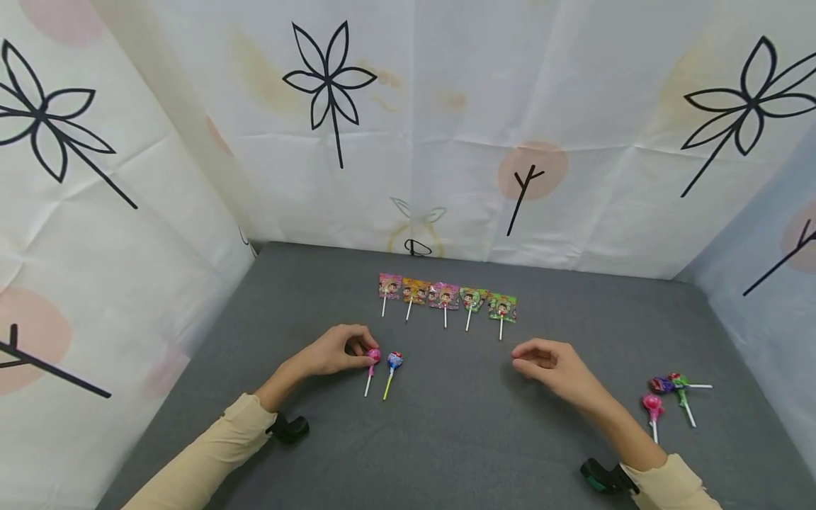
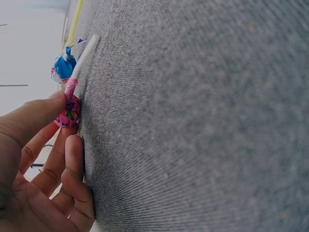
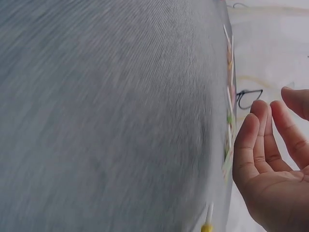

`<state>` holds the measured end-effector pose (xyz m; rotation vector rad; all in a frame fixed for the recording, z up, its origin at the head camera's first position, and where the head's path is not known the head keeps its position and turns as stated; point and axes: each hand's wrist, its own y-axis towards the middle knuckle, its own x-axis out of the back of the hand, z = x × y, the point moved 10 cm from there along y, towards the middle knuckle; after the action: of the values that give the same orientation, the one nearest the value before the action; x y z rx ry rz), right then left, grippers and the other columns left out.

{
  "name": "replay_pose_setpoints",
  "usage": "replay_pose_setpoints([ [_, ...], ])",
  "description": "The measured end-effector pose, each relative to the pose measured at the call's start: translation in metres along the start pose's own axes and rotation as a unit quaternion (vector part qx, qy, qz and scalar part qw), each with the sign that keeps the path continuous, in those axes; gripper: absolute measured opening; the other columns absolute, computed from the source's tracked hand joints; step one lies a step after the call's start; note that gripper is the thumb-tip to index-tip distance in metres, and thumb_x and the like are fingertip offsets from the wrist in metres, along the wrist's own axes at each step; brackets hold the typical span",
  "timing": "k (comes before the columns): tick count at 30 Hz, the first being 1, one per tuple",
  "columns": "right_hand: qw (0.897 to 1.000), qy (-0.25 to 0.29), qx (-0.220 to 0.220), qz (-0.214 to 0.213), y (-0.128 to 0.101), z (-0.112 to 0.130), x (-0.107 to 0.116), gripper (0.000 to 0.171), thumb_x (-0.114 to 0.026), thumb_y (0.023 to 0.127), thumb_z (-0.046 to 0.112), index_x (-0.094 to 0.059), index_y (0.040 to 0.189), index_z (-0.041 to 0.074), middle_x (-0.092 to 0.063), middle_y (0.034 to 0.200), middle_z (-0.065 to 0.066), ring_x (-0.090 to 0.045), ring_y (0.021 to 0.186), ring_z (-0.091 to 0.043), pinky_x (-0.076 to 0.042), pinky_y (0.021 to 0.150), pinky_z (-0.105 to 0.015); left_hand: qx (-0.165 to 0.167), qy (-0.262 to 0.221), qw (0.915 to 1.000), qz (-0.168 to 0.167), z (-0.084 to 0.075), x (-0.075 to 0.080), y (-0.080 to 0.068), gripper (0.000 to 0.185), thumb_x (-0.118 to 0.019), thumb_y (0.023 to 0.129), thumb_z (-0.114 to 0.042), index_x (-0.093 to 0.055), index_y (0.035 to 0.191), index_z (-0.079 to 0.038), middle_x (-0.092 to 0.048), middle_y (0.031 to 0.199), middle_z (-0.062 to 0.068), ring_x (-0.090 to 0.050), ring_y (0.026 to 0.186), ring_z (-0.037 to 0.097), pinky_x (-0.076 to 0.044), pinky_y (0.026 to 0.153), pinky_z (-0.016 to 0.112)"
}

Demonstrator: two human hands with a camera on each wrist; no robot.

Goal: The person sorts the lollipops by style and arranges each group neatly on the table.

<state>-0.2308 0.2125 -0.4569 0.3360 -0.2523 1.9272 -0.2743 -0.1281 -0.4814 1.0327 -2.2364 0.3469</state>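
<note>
My left hand [image 1: 336, 349] pinches the head of a pink-wrapped lollipop [image 1: 373, 355] between thumb and fingers. Its white stick points toward the near side, and the left wrist view shows the pink wrapper [image 2: 69, 113] by the thumb tip. Just to the right, untouched, lies a blue-wrapped lollipop [image 1: 394, 360] with a yellow stick. My right hand [image 1: 554, 365] hovers over the grey cloth with fingers loosely bent and nothing held; in the right wrist view a gap separates thumb and fingers.
Several flat-packed lollipops [image 1: 443, 296] form a row toward the back of the grey table [image 1: 446, 439]. By the right forearm lie a pink lollipop [image 1: 652, 405], a purple one [image 1: 661, 384] and a green one [image 1: 682, 393]. Patterned white cloth [image 1: 459, 142] walls the back and sides.
</note>
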Motion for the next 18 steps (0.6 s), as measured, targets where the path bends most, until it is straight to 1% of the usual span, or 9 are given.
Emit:
replay_pose_setpoints([
  [4,1.000,-0.004,-0.008,-0.017,-0.012,-0.003,0.015,0.027,-0.068,0.100,0.012,-0.066,0.117,-0.008,-0.066,0.112,-0.023,-0.069,0.095,-0.030,-0.056,0.077,-0.038,-0.003,0.001,1.0000,0.000,-0.002,0.000,0.001,0.013,-0.078,0.093,-0.016,-0.072,0.104,-0.014,-0.067,0.098,-0.007,-0.062,0.082,0.012,-0.052,0.077,0.031],
  [5,1.000,-0.009,-0.012,-0.021,-0.015,-0.003,0.019,0.027,-0.068,0.101,0.013,-0.066,0.118,-0.008,-0.066,0.112,-0.023,-0.069,0.094,-0.029,-0.056,0.073,-0.036,-0.004,0.001,1.0000,-0.001,-0.003,0.000,0.001,0.013,-0.078,0.093,-0.016,-0.072,0.104,-0.014,-0.067,0.098,-0.007,-0.062,0.082,0.012,-0.052,0.077,0.032],
  [8,0.999,-0.020,-0.021,-0.035,-0.025,-0.005,0.032,0.027,-0.067,0.101,0.015,-0.066,0.118,-0.007,-0.066,0.112,-0.022,-0.069,0.093,-0.027,-0.056,0.072,-0.034,-0.004,0.000,1.0000,0.000,-0.004,-0.001,0.001,0.013,-0.078,0.093,-0.016,-0.072,0.104,-0.013,-0.067,0.098,-0.007,-0.062,0.082,0.012,-0.052,0.077,0.032],
  [11,0.998,-0.034,-0.026,-0.045,-0.033,-0.007,0.044,0.029,-0.066,0.102,0.017,-0.066,0.119,-0.006,-0.065,0.113,-0.022,-0.068,0.094,-0.027,-0.056,0.074,-0.033,-0.003,0.001,1.0000,-0.001,-0.005,0.000,0.000,0.014,-0.078,0.093,-0.016,-0.072,0.104,-0.013,-0.067,0.098,-0.006,-0.063,0.082,0.012,-0.052,0.077,0.032],
  [12,0.998,-0.036,-0.029,-0.048,-0.036,-0.008,0.048,0.029,-0.066,0.102,0.018,-0.065,0.119,-0.006,-0.065,0.114,-0.022,-0.069,0.095,-0.026,-0.056,0.078,-0.034,-0.003,0.002,1.0000,-0.002,-0.005,0.000,0.000,0.014,-0.079,0.093,-0.016,-0.072,0.104,-0.013,-0.067,0.098,-0.006,-0.063,0.082,0.012,-0.052,0.077,0.033],
  [14,0.997,-0.047,-0.029,-0.056,-0.042,-0.009,0.056,0.030,-0.065,0.103,0.018,-0.065,0.121,-0.006,-0.065,0.116,-0.022,-0.069,0.097,-0.025,-0.056,0.079,-0.033,-0.003,0.002,1.0000,-0.002,-0.006,0.000,-0.001,0.014,-0.078,0.093,-0.016,-0.072,0.104,-0.013,-0.067,0.098,-0.006,-0.063,0.082,0.012,-0.052,0.078,0.033],
  [18,0.994,-0.076,-0.033,-0.075,-0.053,-0.010,0.070,0.031,-0.065,0.103,0.020,-0.065,0.122,-0.004,-0.065,0.118,-0.022,-0.068,0.099,-0.016,-0.055,0.078,-0.029,-0.003,0.003,1.0000,-0.004,-0.005,0.001,-0.002,0.014,-0.078,0.093,-0.016,-0.072,0.105,-0.013,-0.067,0.099,-0.006,-0.063,0.082,0.012,-0.052,0.078,0.033],
])
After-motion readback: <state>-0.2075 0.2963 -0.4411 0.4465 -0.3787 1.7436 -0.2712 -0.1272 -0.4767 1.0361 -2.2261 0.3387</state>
